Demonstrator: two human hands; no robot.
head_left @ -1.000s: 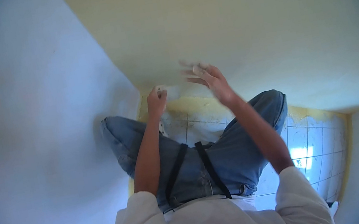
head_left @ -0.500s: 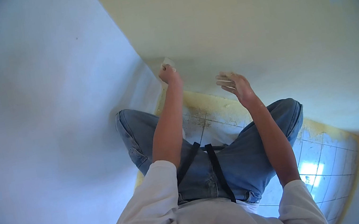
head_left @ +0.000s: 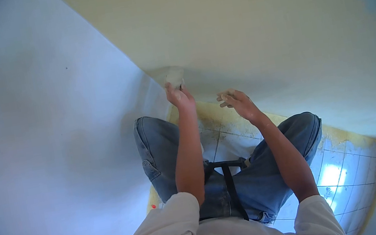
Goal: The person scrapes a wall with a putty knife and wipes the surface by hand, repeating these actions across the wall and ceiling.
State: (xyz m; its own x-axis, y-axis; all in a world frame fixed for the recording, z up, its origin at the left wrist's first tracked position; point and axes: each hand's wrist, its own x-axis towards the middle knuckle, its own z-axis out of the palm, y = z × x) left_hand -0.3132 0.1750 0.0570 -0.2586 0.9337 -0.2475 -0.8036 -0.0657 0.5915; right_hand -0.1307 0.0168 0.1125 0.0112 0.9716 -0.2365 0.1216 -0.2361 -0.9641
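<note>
My left hand (head_left: 179,96) grips a flat, pale, roughly rectangular piece (head_left: 174,75), perhaps a scraper or sanding pad; its exact kind is hard to tell. The piece lies against the yellowish wall (head_left: 241,22), close to the corner with the bluish-white wall (head_left: 62,119). To the right, my right hand (head_left: 238,102) hangs in front of the same yellowish wall, its fingers apart and slightly bent, whitish dust on them. Nothing shows in it.
My bent knees in jeans spread on both sides below the hands. White floor tiles (head_left: 350,169) with a stained yellowish border lie beneath. A small red object (head_left: 153,206) is at the left wall's foot. Dark straps hang at my waist.
My left hand has turned and moved slightly down, so more of the flat piece shows. My right hand has moved down and left. The view has shifted a little.
</note>
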